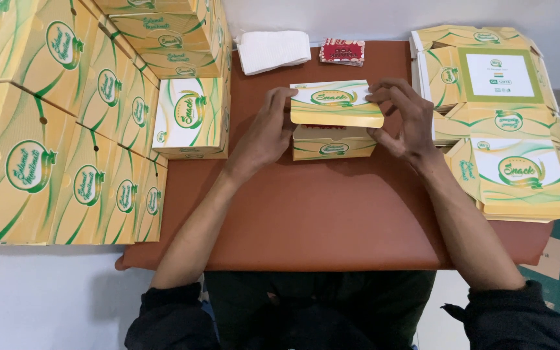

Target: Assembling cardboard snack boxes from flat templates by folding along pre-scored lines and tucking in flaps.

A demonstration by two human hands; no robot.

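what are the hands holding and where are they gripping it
Both hands hold one yellow snack box: the left hand grips its left end, the right hand its right end.

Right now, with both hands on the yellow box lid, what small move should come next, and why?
Probably press the lid down onto the box body. The left hand and right hand hold it by its ends, raised and slightly tilted above the body, so the box looks not yet closed.
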